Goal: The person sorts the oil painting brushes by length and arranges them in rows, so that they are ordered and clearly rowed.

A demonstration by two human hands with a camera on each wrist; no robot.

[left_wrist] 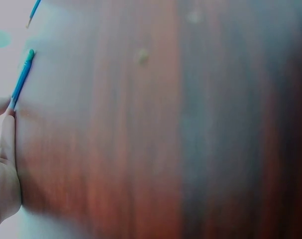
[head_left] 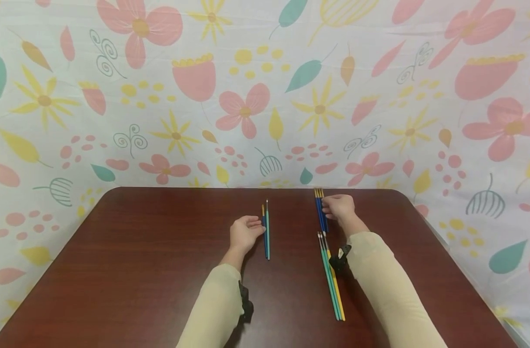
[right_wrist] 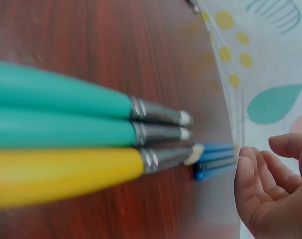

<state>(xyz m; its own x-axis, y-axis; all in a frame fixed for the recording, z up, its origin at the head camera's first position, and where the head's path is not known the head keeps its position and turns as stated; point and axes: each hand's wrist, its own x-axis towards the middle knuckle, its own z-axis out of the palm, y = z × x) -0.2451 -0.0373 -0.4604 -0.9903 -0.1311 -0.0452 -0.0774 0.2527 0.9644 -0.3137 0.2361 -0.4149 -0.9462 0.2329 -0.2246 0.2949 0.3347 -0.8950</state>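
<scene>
Near the middle of the table, my left hand (head_left: 246, 234) pinches a blue paintbrush (head_left: 265, 244) between thumb and fingers. A teal paintbrush (head_left: 268, 237) lies close along its right side, bristles toward the wall. In the left wrist view the left hand (left_wrist: 4, 164) shows only at the edge, by the brush handles (left_wrist: 22, 79). At the far edge, my right hand (head_left: 339, 209) is beside several blue paintbrushes (head_left: 319, 208) lying together. The right wrist view shows that hand (right_wrist: 275, 189) with loosely bent fingers and thumb apart; its fingertips are close to the blue brushes (right_wrist: 218, 155).
Two teal paintbrushes (head_left: 332, 285) and a yellow paintbrush (head_left: 337, 295) lie side by side below the blue group, near the right sleeve. The dark wooden table (head_left: 117, 270) ends at a flower-patterned cloth (head_left: 265, 96) behind it.
</scene>
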